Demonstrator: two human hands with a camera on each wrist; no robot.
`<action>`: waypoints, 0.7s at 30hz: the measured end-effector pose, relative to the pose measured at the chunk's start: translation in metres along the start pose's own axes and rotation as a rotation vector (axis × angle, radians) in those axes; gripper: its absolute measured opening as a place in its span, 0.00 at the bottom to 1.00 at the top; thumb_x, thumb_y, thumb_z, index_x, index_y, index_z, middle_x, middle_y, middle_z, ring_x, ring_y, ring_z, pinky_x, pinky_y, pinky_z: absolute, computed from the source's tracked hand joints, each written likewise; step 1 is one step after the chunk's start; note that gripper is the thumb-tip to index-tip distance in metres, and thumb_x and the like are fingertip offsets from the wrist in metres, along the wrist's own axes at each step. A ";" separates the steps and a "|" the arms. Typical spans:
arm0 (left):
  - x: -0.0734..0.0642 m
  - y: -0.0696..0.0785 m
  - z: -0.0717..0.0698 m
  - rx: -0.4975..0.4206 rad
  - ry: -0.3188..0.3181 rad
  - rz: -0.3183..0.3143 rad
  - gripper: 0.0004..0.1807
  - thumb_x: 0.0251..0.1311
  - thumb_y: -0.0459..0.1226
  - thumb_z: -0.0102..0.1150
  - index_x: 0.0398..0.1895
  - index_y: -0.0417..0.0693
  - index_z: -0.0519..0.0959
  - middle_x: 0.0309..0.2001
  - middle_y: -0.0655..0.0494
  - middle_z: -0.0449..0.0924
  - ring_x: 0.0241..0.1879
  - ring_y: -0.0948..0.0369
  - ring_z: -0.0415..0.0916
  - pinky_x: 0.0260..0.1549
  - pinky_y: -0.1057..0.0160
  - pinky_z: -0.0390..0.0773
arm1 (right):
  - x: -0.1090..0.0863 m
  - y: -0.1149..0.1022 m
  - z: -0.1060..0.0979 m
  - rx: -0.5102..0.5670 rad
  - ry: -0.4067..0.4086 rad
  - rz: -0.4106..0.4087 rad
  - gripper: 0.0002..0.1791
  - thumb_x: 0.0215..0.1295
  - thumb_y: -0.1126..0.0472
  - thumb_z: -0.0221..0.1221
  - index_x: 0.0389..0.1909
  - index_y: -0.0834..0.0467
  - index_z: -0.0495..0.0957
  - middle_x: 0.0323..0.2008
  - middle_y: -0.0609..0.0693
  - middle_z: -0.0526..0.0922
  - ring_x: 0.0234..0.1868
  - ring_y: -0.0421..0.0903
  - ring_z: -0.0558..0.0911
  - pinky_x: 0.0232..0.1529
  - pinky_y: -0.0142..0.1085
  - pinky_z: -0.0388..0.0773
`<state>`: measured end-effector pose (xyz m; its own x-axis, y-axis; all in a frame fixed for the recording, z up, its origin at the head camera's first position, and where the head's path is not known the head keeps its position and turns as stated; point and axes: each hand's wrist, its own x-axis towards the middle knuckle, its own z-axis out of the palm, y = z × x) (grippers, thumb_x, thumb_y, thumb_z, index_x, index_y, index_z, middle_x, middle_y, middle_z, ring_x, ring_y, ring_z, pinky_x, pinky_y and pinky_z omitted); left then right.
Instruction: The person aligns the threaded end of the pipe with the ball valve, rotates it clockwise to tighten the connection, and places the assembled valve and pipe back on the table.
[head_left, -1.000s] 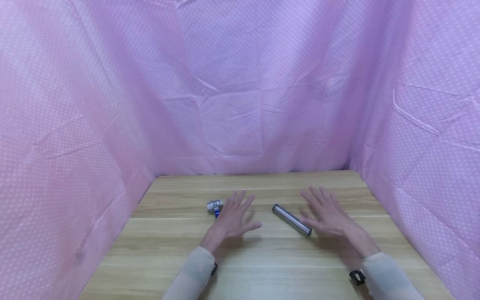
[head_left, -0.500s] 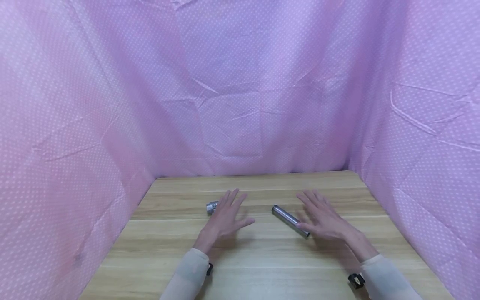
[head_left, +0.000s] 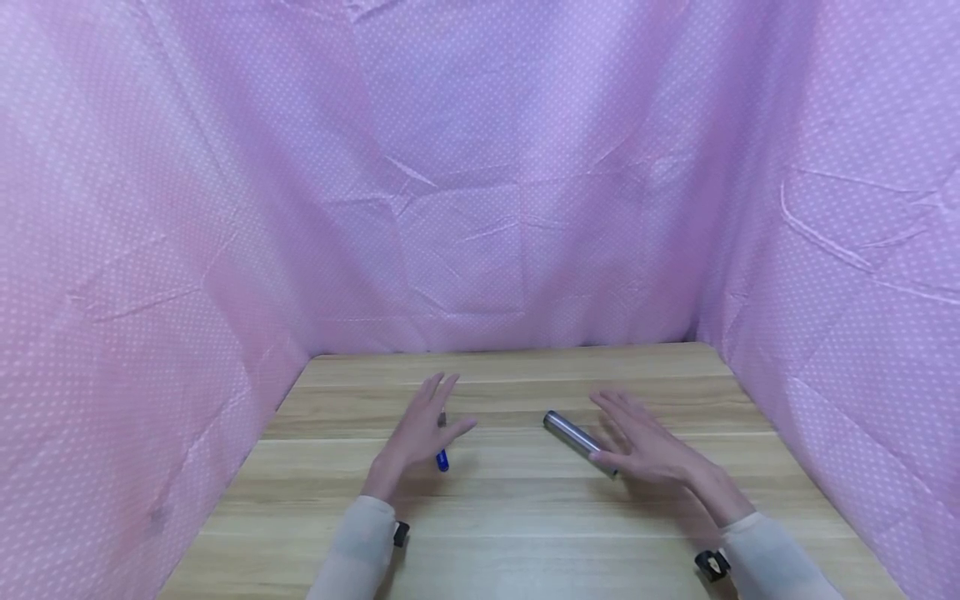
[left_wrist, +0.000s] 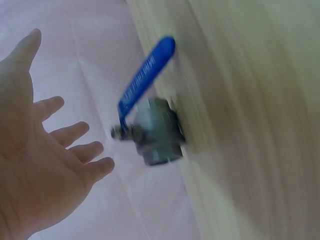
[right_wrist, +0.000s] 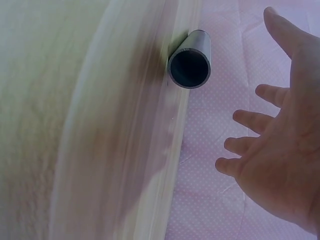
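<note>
A metal ball valve [left_wrist: 157,130] with a blue lever handle [left_wrist: 148,75] lies on the wooden table. In the head view my left hand [head_left: 415,429] hovers over the valve and hides most of it; the lever's blue end shows below the thumb. The left fingers are spread and hold nothing. A hollow steel tube [head_left: 572,433] lies slanted on the table, its round open end facing the right wrist camera. My right hand [head_left: 651,442] hovers just right of the tube, fingers extended, with the thumb overlapping the tube's near end in the head view.
The wood-grain table [head_left: 510,533] spans the space below both arms. Pink dotted cloth [head_left: 480,208] hangs behind it and on both sides. Each wrist wears a small black device [head_left: 712,566] under a light sleeve.
My left hand has moved left across the valve, covering its body and exposing the lever's end. My right hand has shifted slightly left, its thumb now over the tube's near end.
</note>
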<state>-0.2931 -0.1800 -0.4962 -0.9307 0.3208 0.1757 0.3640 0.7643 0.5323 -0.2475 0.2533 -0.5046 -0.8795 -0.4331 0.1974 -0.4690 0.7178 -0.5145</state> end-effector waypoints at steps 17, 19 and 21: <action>-0.011 -0.045 -0.014 -0.126 -0.060 -0.174 0.53 0.80 0.61 0.62 0.94 0.50 0.49 0.93 0.37 0.46 0.92 0.35 0.46 0.90 0.28 0.49 | -0.001 -0.002 0.005 0.002 -0.043 0.003 0.58 0.69 0.31 0.73 0.90 0.54 0.59 0.87 0.67 0.65 0.86 0.76 0.64 0.83 0.78 0.60; -0.013 -0.048 -0.015 -0.131 -0.065 -0.181 0.52 0.80 0.60 0.62 0.94 0.48 0.51 0.93 0.36 0.49 0.91 0.34 0.49 0.89 0.27 0.51 | 0.000 -0.003 0.004 -0.001 -0.048 -0.003 0.59 0.68 0.32 0.74 0.90 0.55 0.60 0.86 0.67 0.67 0.85 0.74 0.67 0.83 0.76 0.64; -0.014 -0.050 -0.016 -0.140 -0.074 -0.188 0.52 0.80 0.60 0.62 0.93 0.46 0.52 0.92 0.36 0.51 0.91 0.33 0.51 0.89 0.28 0.52 | 0.000 -0.003 0.005 -0.005 -0.058 -0.002 0.59 0.68 0.32 0.74 0.89 0.56 0.61 0.85 0.66 0.69 0.84 0.73 0.70 0.82 0.74 0.67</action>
<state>-0.2987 -0.2315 -0.5124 -0.9745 0.2244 0.0038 0.1709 0.7311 0.6605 -0.2457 0.2489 -0.5072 -0.8722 -0.4657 0.1499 -0.4717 0.7192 -0.5102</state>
